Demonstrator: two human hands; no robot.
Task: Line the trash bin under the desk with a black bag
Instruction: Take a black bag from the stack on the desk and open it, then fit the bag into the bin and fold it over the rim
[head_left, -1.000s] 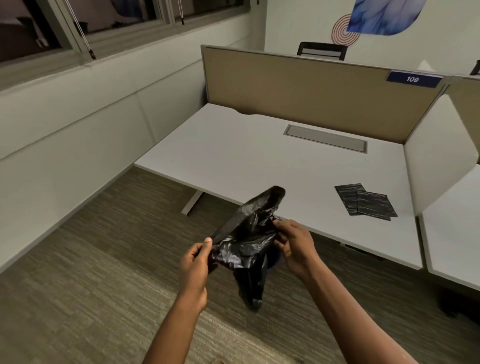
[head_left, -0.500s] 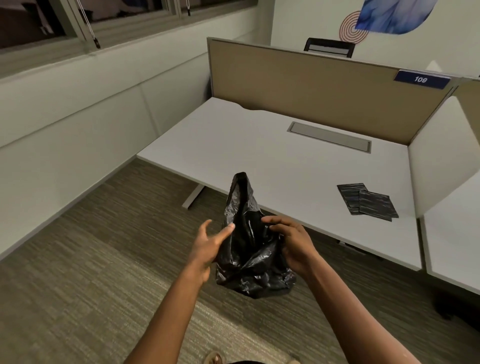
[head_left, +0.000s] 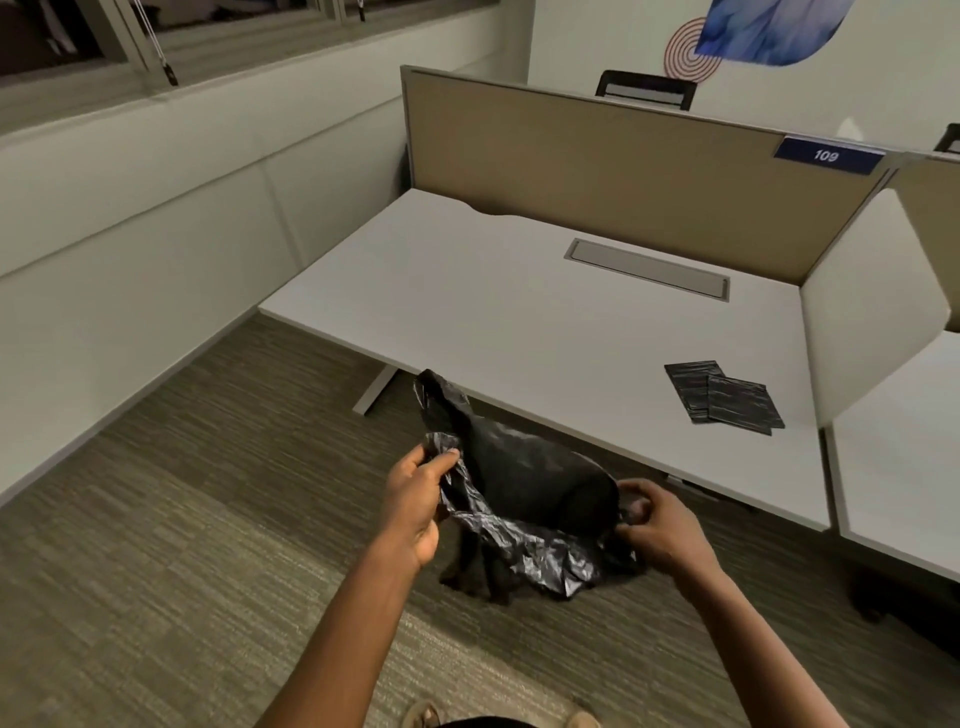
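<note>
Office cubicle seen from above: a white desk stands against a tan partition bearing a blue label that reads 109, with striped carpet in front and a grey cable tray lid set into the desktop. We see the black bag held in the air between both hands, in front of the desk's near edge and above the carpet; its mouth is pulled partly open, one corner standing up toward the desk edge and crumpled folds hanging below. Our left hand pinches the bag's rim between thumb and fingers at the left side. Our right hand pinches the opposite rim with curled fingertips at the right side. We find two folded black bags lying flat and overlapping on the desktop near its right end, well apart from the hands. We cannot make out a trash bin in the shadow under the desk.
</note>
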